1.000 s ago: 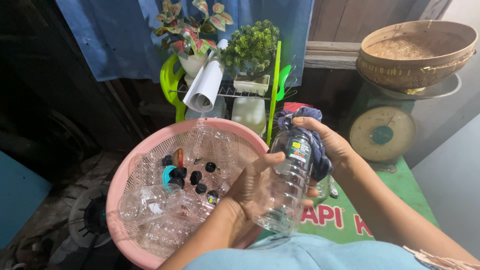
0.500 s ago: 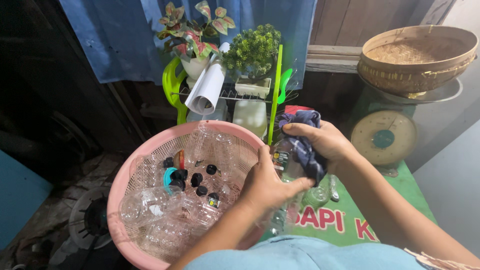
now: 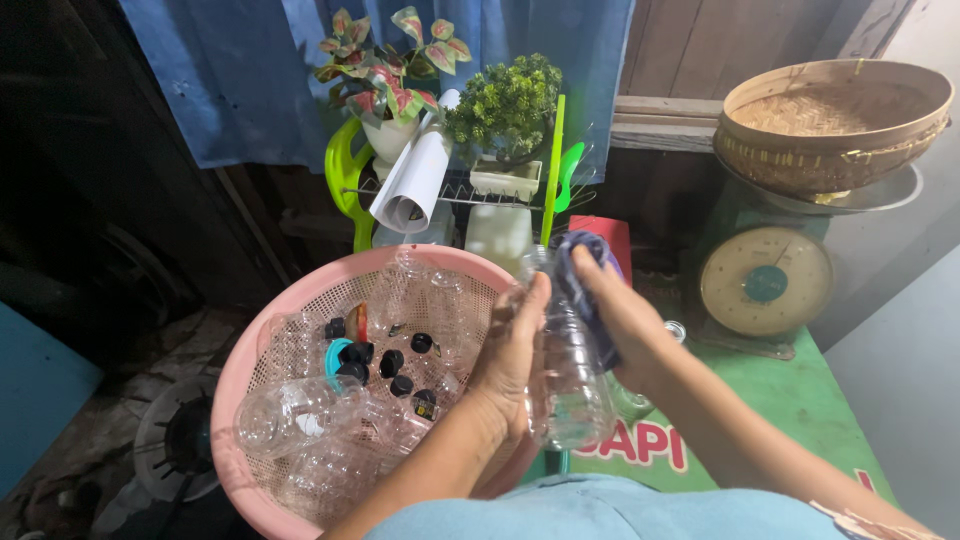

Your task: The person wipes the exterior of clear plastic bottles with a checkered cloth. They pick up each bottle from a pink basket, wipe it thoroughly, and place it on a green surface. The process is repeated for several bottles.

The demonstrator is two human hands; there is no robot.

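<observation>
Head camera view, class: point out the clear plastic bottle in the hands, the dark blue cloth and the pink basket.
clear plastic bottle (image 3: 570, 395), head view, on its ribbed lower body.
dark blue cloth (image 3: 585, 285), head view, on the fold under the right fingers.
pink basket (image 3: 232, 375), head view, on its left rim.

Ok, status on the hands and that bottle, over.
Left hand gripping clear bottle. Right hand pressing blue cloth on it. Pink basket of bottles beside. Nothing blocking.

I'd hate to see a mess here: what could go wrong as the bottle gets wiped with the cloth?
The clear bottle, pinched between the left hand and the cloth in the right hand, could slip onto the green table. The full pink basket overhangs the table edge and might tip.
</observation>
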